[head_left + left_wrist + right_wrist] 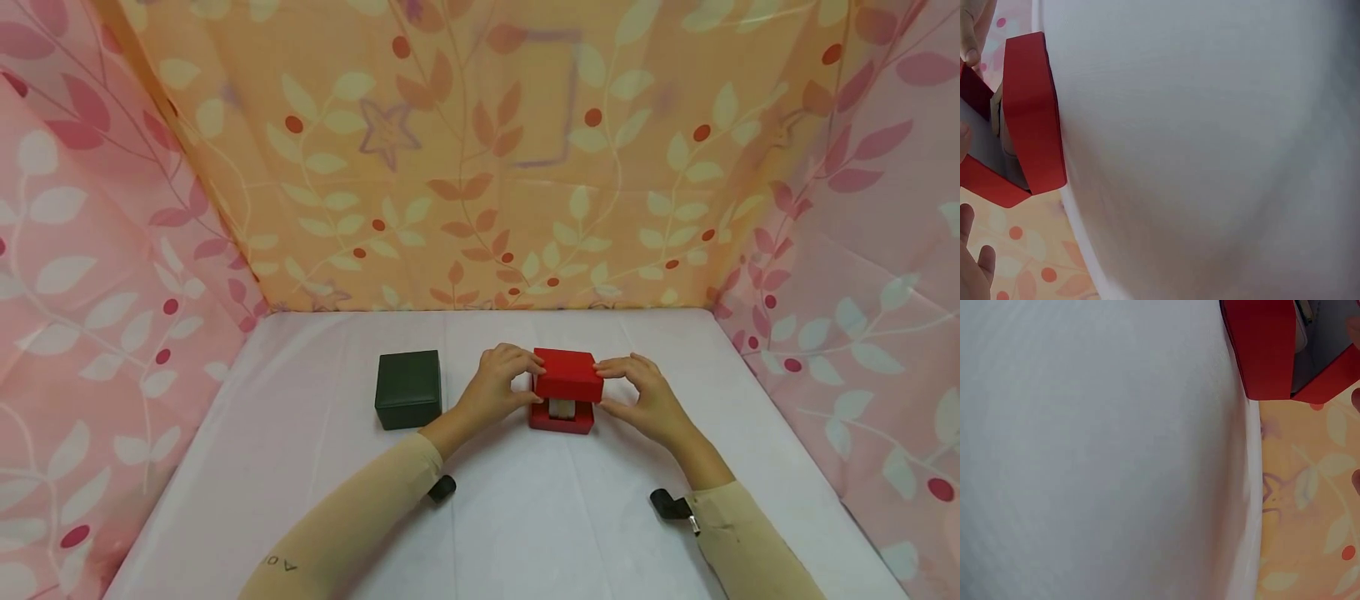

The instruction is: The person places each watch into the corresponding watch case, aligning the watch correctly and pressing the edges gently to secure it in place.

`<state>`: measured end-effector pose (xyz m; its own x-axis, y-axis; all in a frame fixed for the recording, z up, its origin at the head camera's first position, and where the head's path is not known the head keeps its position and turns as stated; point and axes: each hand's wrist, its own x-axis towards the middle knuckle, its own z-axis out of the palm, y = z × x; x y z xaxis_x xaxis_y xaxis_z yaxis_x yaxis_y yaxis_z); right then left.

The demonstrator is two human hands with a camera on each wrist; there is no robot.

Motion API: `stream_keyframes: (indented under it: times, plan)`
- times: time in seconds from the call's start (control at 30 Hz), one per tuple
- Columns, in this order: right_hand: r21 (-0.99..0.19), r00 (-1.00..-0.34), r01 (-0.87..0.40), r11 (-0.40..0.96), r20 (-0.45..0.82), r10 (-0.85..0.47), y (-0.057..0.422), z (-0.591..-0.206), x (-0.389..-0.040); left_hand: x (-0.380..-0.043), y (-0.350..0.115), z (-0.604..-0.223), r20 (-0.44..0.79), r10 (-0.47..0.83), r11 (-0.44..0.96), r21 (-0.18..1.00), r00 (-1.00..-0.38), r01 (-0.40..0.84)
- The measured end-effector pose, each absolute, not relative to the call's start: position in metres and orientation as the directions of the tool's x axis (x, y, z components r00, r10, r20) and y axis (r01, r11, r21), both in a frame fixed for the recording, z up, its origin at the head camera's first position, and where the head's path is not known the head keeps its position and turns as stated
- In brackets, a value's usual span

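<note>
A red hinged gift box stands on the table with its lid (567, 375) tilted up at the front, its base (561, 423) resting on the cloth. My left hand (495, 383) pinches the lid's left edge, fingers on top and thumb below. At the opposite edge, my right hand (648, 400) grips the lid in the same way. Through the gap shows a pale, rounded item (561, 408) with a band across it. The left wrist view has the box's red wall (1034, 112) and grey lining; the right wrist view shows its other end (1266, 350).
A closed dark green box (408, 390) sits to the left, close to my left forearm. White cloth covers the table (525, 517). Floral fabric walls (450, 167) enclose the back and both sides. Black camera mounts (667, 504) stick out from the sleeves.
</note>
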<state>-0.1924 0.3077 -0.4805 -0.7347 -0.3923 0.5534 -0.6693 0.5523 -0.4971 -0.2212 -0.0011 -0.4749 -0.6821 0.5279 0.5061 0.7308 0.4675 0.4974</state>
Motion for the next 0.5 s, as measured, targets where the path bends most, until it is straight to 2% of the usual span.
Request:
stream_keyframes:
  times: [0.3, 0.5]
  plan:
    - [-0.498, -0.765, -0.639, 0.586, 0.492, -0.416, 0.3062, -0.4835, -0.1905, -0.2184, -0.0022, -0.4742, 0.544, 0.565, 0.485, 0.389, -0.62, 0.783]
    - [-0.448, -0.778, -0.62, 0.644, 0.455, -0.433, 0.3067, -0.4839, -0.1892, -0.2157, -0.0003, -0.4722, 0.527, 0.568, 0.506, 0.383, -0.632, 0.773]
